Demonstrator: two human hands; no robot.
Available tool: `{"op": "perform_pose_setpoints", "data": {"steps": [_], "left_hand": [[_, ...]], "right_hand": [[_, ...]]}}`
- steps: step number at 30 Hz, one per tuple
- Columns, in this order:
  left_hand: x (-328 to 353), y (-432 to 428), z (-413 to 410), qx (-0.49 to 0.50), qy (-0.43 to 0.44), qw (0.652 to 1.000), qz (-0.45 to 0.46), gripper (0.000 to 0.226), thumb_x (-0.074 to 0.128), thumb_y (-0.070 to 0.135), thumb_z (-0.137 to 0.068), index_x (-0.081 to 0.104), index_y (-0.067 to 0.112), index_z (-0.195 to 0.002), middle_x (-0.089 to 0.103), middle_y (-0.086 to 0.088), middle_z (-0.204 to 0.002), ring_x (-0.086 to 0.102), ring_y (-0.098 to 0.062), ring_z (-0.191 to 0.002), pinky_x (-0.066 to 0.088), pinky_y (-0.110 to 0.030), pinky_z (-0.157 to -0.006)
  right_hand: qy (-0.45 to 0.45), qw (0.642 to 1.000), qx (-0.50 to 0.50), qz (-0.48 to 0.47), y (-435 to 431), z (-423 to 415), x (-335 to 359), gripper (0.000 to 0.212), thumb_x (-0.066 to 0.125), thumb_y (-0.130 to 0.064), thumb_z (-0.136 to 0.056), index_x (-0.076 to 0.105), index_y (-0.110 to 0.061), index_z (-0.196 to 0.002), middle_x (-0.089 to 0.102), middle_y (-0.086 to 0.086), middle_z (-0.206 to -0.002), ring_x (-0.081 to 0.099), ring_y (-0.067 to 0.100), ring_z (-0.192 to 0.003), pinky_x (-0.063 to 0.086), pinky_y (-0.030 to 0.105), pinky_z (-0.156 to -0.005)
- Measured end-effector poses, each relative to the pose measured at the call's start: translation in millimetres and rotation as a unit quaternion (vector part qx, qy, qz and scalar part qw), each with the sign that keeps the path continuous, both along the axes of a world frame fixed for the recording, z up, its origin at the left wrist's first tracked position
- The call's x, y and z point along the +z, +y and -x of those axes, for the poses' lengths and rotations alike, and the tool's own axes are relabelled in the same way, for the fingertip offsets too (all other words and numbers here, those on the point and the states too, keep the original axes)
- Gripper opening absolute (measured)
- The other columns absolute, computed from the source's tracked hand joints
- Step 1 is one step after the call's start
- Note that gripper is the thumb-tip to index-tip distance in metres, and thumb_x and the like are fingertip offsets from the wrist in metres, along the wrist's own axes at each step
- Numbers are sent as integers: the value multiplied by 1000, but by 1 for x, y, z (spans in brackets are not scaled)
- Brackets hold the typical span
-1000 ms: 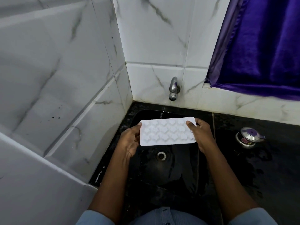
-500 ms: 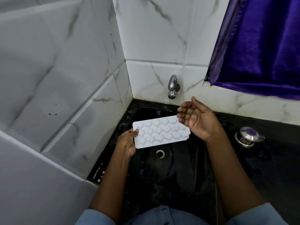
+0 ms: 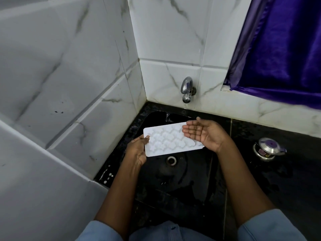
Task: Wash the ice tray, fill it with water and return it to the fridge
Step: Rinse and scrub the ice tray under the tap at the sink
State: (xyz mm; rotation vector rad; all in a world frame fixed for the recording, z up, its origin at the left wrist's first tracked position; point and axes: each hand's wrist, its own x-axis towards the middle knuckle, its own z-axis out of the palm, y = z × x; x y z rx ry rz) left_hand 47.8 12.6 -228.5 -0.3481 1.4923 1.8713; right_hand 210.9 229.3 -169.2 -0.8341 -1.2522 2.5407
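A white ice tray (image 3: 165, 140) with several small shaped moulds is held level over the black sink (image 3: 173, 180). My left hand (image 3: 137, 150) grips its left short edge, thumb on top. My right hand (image 3: 205, 133) lies palm up with straight fingers over the tray's right end; I cannot tell if it touches the tray. A chrome tap (image 3: 186, 89) juts from the tiled wall behind, and no water runs from it.
A drain (image 3: 171, 160) sits in the sink floor below the tray. On the wet black counter to the right stands a small steel lidded pot (image 3: 268, 149). White marble tiles wall the left and back. A purple curtain (image 3: 281, 49) hangs at upper right.
My right hand let go of the tray's right edge, lifted with the palm up, then settled lower over the tray's right end. The left hand keeps its hold; the tray shifted slightly left.
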Motion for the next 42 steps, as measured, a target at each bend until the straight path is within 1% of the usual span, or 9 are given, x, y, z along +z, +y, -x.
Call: {"op": "perform_pose_setpoints", "data": {"steps": [10,15,17,21,25,28,34,37,42], "left_hand": [[-2,-3,-17,16,19,1000,8,18,58,-4,-102,72,6,-108,77,-16,-98,75,-32,-83,60,-46,-69],[4,-4,-15,5,31,999,8,20,58,-4,-102,71,5,-115,77,-19,-106,75,-32,-83,60,-45,-67],[8,-5,-9,7,29,1000,6,23,57,-5,-102,69,3,-120,76,-18,-105,74,-33,-87,60,-46,-67],[20,-3,2,-11,48,999,0,25,59,-1,-103,68,3,-127,76,-19,-109,75,-32,-86,63,-44,-63],[31,0,1,-62,65,995,-53,23,59,7,-105,70,6,-125,76,-21,-120,75,-34,-101,66,-43,-68],[39,3,-4,-81,65,991,-89,24,55,23,-107,74,12,-117,78,-15,-116,78,-25,-91,64,-33,-65],[19,3,4,-66,-35,981,-180,62,45,59,-101,69,10,-129,76,-17,-115,72,-28,-104,54,-42,-91],[13,9,3,-126,-35,975,-179,40,65,38,-99,62,12,-130,73,-16,-123,67,-29,-107,56,-50,-100],[21,9,-4,-223,-38,963,-149,51,54,39,-105,59,6,-143,70,-18,-136,68,-38,-124,49,-61,-109]], "right_hand": [[7,998,38,44,3,-23,-8,44,48,-29,-108,68,10,-111,72,33,-116,75,40,-107,65,45,-84],[-34,998,24,-55,5,-28,-13,44,55,-31,-106,66,10,-118,73,31,-115,76,40,-103,65,43,-85],[-33,994,-34,-97,6,-33,-7,36,60,-32,-103,70,2,-110,78,21,-103,77,32,-85,64,35,-71],[-228,894,-130,-364,11,-33,-9,20,63,-41,-100,68,-21,-97,71,4,-95,64,21,-79,49,32,-64],[-229,948,-3,-221,-8,-25,-5,42,46,-64,-104,66,-28,-114,75,-3,-110,72,24,-99,58,40,-84],[-137,980,-98,-108,-17,-16,-8,54,38,-70,-103,66,-27,-119,77,-1,-112,73,20,-105,56,40,-93],[21,963,-268,21,-24,-27,-22,21,47,-11,-102,66,-10,-94,72,3,-92,65,18,-90,50,30,-81],[41,965,-258,-40,-24,-42,-27,31,37,11,-93,63,-6,-95,69,2,-107,68,14,-91,55,27,-68],[50,946,-286,-143,-18,-63,-40,66,28,34,-76,61,-11,-111,66,3,-131,66,11,-118,57,21,-85]]}}
